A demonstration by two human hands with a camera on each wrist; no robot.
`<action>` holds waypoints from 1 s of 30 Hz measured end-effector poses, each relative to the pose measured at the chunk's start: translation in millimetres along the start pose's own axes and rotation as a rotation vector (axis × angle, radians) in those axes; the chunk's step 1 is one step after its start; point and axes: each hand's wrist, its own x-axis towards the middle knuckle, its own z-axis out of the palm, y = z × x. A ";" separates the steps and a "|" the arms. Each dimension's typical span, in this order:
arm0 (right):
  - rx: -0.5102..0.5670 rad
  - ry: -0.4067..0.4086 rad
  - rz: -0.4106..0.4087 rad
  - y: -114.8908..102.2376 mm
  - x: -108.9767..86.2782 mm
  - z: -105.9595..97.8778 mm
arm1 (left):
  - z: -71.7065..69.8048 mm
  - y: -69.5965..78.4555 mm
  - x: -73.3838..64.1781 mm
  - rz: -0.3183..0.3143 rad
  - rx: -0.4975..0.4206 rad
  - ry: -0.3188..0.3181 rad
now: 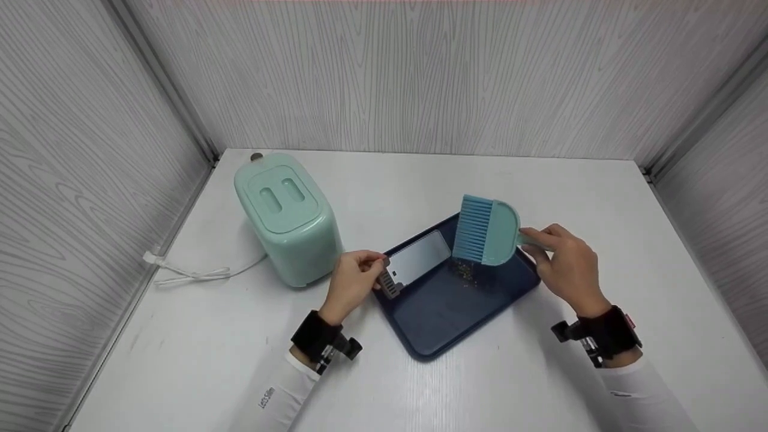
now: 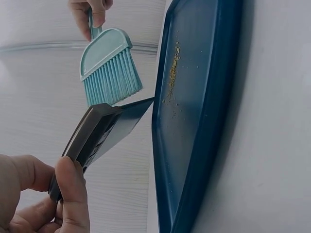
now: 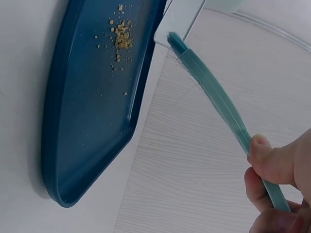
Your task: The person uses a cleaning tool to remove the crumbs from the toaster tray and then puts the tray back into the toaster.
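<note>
My left hand (image 1: 354, 279) pinches the grey slotted end of a crumb tray (image 1: 420, 258), a flat shiny plate tilted over the dark blue tray (image 1: 441, 336). My right hand (image 1: 570, 267) grips the thin handle of a teal hand brush (image 1: 501, 234), its blue bristles pointing left. In the right wrist view the bristle tips (image 3: 172, 39) overlap the far corner of the plate. Yellow-brown crumbs (image 2: 173, 73) lie in a small heap on the blue tray's floor, with a few grains scattered around.
A mint-green toaster (image 1: 294, 222) with a lidded top stands left of the blue tray, close to my left hand. Its white cord (image 1: 204, 275) lies bundled on the white table (image 1: 198, 360). Wood-grain panels (image 1: 384, 78) enclose the table at the back and sides.
</note>
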 end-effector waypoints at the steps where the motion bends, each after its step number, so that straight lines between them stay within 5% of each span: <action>1: 0.004 0.005 -0.003 -1.1 0.3 0.5 | 0.0 -0.1 -0.2 -0.001 0.002 -0.001; 18: 0.115 -0.031 -0.093 -38.5 6.5 24.4 | 3.3 -0.1 -2.8 0.024 0.035 -0.015; 30: 0.261 -0.154 -0.115 -53.7 7.0 32.7 | 3.9 -0.7 -3.8 0.026 0.073 -0.032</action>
